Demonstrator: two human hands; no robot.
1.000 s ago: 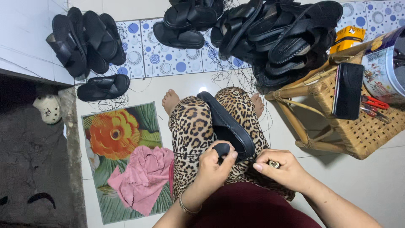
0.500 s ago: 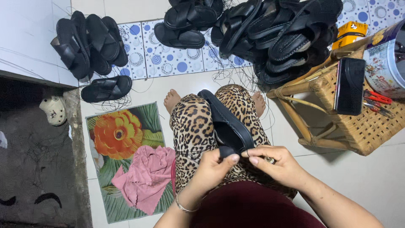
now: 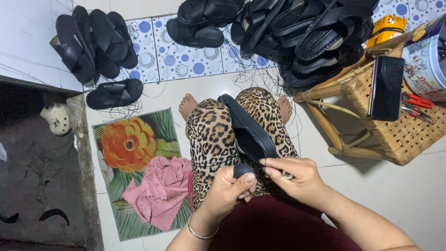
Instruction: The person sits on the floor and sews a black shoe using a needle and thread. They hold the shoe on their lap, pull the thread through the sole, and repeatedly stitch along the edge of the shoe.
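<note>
A single black sandal [image 3: 248, 132] lies in the lower middle of the frame, resting on the lap of a seated person in leopard-print trousers [image 3: 211, 139]. Its long axis runs diagonally, the toe pointing toward the upper left of the frame and the heel end toward the lower right, close to the person's body. The left hand [image 3: 227, 188] grips the heel end, thumb and fingers closed on the sandal's black edge. The right hand [image 3: 297, 179] sits just beside it, fingertips pinched together on the sandal's rim; a small metal object shows at one finger, too small to identify. A silver bracelet [image 3: 197, 232] circles the left wrist.

Two bare feet [image 3: 188, 104] rest on the white floor beyond the knees. At lower left lies one floral mat [image 3: 132, 144] with one pink cloth [image 3: 160, 193] crumpled on it. One more black sandal [image 3: 114, 93] lies alone at the left, above the mat. In the upper left stands a cluster of about four black sandals [image 3: 93, 42]; across the top centre and right is a larger heap of black sandals [image 3: 297, 32], too tangled to count. At right stands one wicker stool [image 3: 385, 125] carrying one black rectangular object [image 3: 385, 88], red-handled pliers [image 3: 418, 104] and one round tin [image 3: 429, 60].
</note>
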